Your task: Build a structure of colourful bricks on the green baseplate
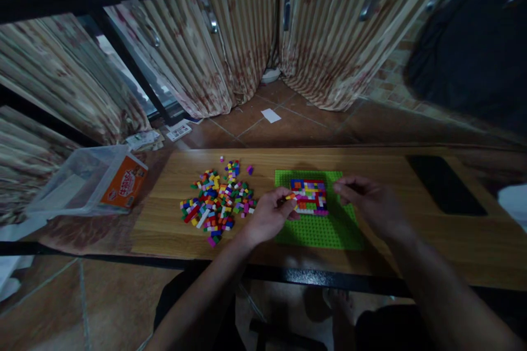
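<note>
My left hand (269, 214) pinches small toy bricks (291, 196), orange and yellow, between thumb and fingers. It hovers at the left side of a multicoloured brick build (310, 186), which sits on a green baseplate (321, 233). Above the plate's right edge is my right hand (362, 197), its thumb and fingertips drawn together. Whether anything small is in that pinch cannot be made out. Part of the build's left side is hidden behind my left hand. Left of the plate lies a loose pile of mixed bricks (222, 197) in many colours.
A wooden table (160, 230) carries everything, with a dark flat panel (447, 184) at its right. Beyond the left end stands a clear plastic bin (78, 181) with an orange label. Striped curtains (242, 44) hang behind, and a white paper (270, 115) lies on the tiled floor.
</note>
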